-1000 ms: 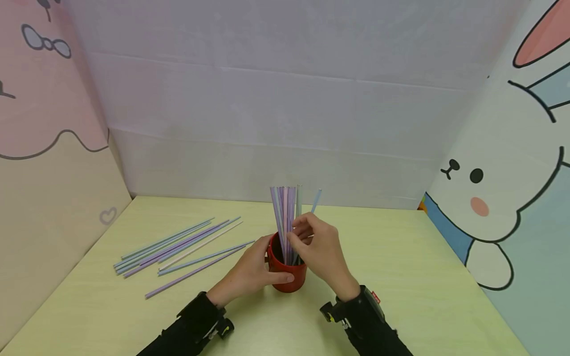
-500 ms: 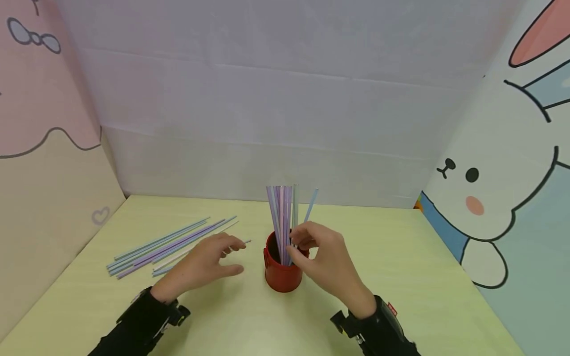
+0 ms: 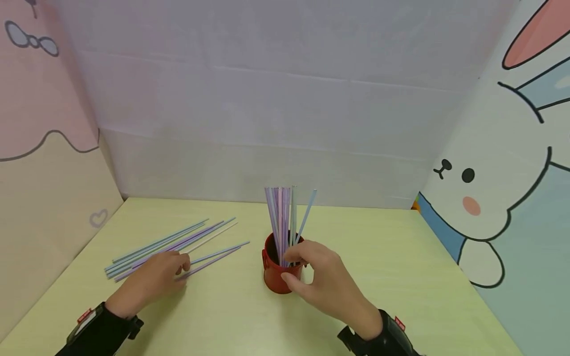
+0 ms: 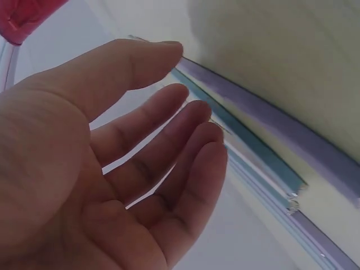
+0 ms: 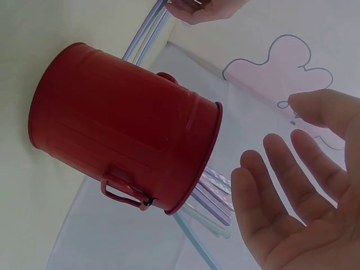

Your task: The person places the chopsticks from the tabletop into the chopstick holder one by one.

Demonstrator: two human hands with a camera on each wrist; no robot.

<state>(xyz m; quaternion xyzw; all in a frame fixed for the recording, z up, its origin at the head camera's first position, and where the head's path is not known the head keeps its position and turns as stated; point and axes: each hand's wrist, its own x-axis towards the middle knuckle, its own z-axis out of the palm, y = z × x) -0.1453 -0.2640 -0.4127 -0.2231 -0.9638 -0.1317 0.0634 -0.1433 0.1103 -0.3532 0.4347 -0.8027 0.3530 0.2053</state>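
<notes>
A small red metal bucket (image 3: 275, 281) with side handles (image 5: 121, 194) stands upright on the table. Several purple, pink and pale green straws (image 3: 279, 217) lean in it, and a blue straw (image 3: 307, 212) slants to the right. Beside its rim my right hand (image 3: 327, 279) is held with relaxed fingers, holding nothing; the right wrist view shows a gap between hand and bucket. My left hand (image 3: 151, 279) hovers at the loose straws on the left, thumb and fingers apart. Close to its fingertips lie a purple straw (image 4: 275, 124) and a blue straw (image 4: 242, 132).
More blue, purple and white straws (image 3: 166, 240) lie slanting across the left half of the pale yellow table (image 3: 401, 277). A pale wall (image 3: 267, 123) rises behind, and cartoon-printed panels (image 3: 481, 237) border both sides.
My left hand has let go of the bucket and moved left to the loose straws. The right hand has come away from the straws in the bucket, slightly down and right.
</notes>
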